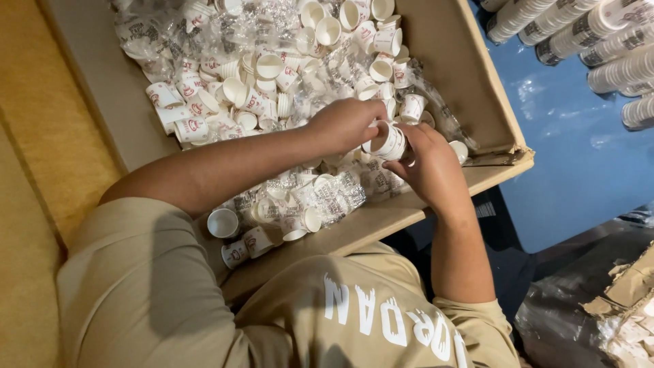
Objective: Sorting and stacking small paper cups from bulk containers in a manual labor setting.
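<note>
both hands meet over the cardboard box (470,51). left hand (344,124) fingers are curled over the rim end of a short stack of nested paper cups (388,142); right hand (429,163) fingers wrap its base end. the stack lies on its side, long axis running between the palms, touching both equally. loose cups (235,88) and clear plastic wrap (327,194) lie beneath.

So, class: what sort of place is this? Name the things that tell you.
Probably a packing or sorting workplace for paper cups. A large cardboard box holds loose small paper cups, long nested stacks of cups lie on a blue surface, and both hands hold a short stack.
</note>
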